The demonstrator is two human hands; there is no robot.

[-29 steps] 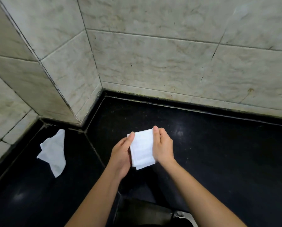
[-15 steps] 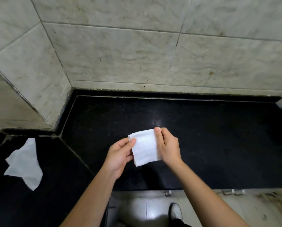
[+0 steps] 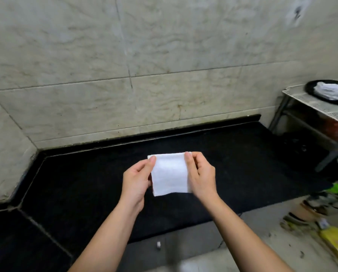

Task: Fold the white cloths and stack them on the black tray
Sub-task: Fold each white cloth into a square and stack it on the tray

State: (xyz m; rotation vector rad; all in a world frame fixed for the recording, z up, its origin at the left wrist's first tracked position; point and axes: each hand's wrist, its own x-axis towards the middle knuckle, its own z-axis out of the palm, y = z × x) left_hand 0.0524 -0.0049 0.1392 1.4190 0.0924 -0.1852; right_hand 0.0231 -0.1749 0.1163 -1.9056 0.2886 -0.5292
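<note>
Head view. Against the frame half a second back, the camera is swinging further right. The wall corner is sliding toward the left border, the crumpled cloth on the left ledge is dropping out of frame, and a stand with a dark tray is coming in at the right.

The small folded square of white towelling cloth [image 3: 169, 173] is staying mid-frame, held up over the polished black stone counter [image 3: 242, 163], its face now turned flatter toward the camera. The left hand [image 3: 137, 178] is pinching its upper left corner, thumb on the front face, fingers curled behind. The right hand [image 3: 200, 176] is pinching the upper right edge the same way.

Edges and room: the counter is running from the grey marble-tiled wall [image 3: 85, 55] out to its front lip, with dark surface showing on both sides of the hands. Its right end is stopping just short of the grey grated metal stand [image 3: 311, 103], which is standing well apart from the hands.

Hard to read: the round black tray [image 3: 309, 89] on the stand is being cut by the right border and smeared by motion. A heap of white cloths [image 3: 332, 91] is lying on it, count unclear. The yellow and green floor clutter [image 3: 337, 244] is blurring out. A white sliver at the left border is too small to identify.
</note>
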